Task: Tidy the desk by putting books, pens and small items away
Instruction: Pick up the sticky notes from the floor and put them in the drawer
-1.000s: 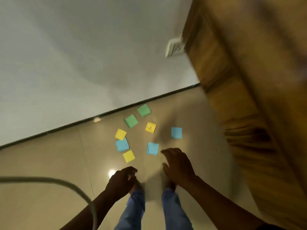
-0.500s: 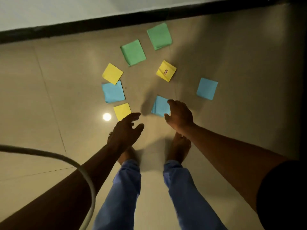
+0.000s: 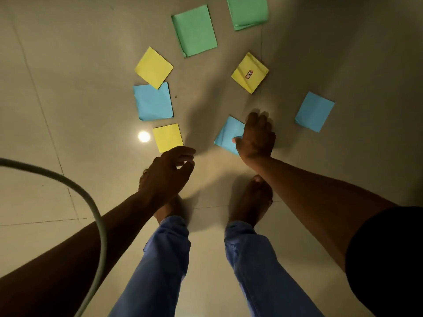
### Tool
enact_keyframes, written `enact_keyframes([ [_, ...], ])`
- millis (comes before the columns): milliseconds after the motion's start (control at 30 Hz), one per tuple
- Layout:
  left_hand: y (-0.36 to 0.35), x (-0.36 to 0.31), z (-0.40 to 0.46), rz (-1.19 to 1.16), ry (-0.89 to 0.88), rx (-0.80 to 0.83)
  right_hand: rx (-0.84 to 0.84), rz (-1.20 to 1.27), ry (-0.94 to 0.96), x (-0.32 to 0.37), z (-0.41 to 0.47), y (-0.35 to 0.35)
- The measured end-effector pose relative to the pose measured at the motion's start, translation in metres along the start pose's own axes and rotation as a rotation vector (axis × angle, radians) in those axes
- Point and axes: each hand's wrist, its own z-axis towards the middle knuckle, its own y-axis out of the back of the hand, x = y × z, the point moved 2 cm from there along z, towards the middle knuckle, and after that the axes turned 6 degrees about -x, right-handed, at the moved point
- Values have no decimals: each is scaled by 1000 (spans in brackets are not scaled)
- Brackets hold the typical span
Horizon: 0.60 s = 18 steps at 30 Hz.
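Observation:
Several square paper notes lie scattered on the tiled floor. My right hand [image 3: 257, 138] lies flat on the nearest blue note [image 3: 229, 136], fingers straight and thumb on the paper. My left hand [image 3: 170, 170] hovers with loosely curled fingers, holding nothing, just below a yellow note [image 3: 167, 137]. Farther out lie a blue note [image 3: 153, 102], a yellow note [image 3: 153, 67], a yellow note with a small red label [image 3: 250, 73], a blue note [image 3: 314, 111] at the right, and two green notes [image 3: 194, 30] [image 3: 248, 11].
My bare feet [image 3: 250, 200] and blue trouser legs [image 3: 160, 266] stand just behind the notes. A grey cable [image 3: 91, 202] curves across the lower left. A ceiling lamp's reflection [image 3: 144, 136] shines on the glossy floor tiles.
The view dropped from the wall and wooden furniture to the floor and came closer. My right hand came down onto the nearest blue note; my left hand reached towards the yellow note.

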Motion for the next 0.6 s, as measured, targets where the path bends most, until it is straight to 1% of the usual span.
enact_keyframes([
  [100, 1, 7, 2, 16, 45, 18, 13, 53, -30, -7, 7, 3],
  [167, 0, 5, 6, 20, 56, 24, 22, 73, -12, -9, 11, 5],
  [200, -2, 3, 7, 13, 62, 22, 40, 128, 9, -9, 13, 6],
  [233, -3, 0, 10, 3, 71, 18, 69, 223, 15, -10, 14, 7],
  [333, -10, -8, 19, -20, 71, 1, 169, 566, -57, -13, 18, 17],
  [433, -17, -19, 31, -61, 99, -26, 247, 804, -6, -11, 13, 35],
  [533, -26, -32, 43, -186, 205, 3, 465, 1101, -21, -11, 1, 54],
  [600, -31, -38, 49, -335, 265, 74, 576, 1181, -18, -14, -4, 66],
])
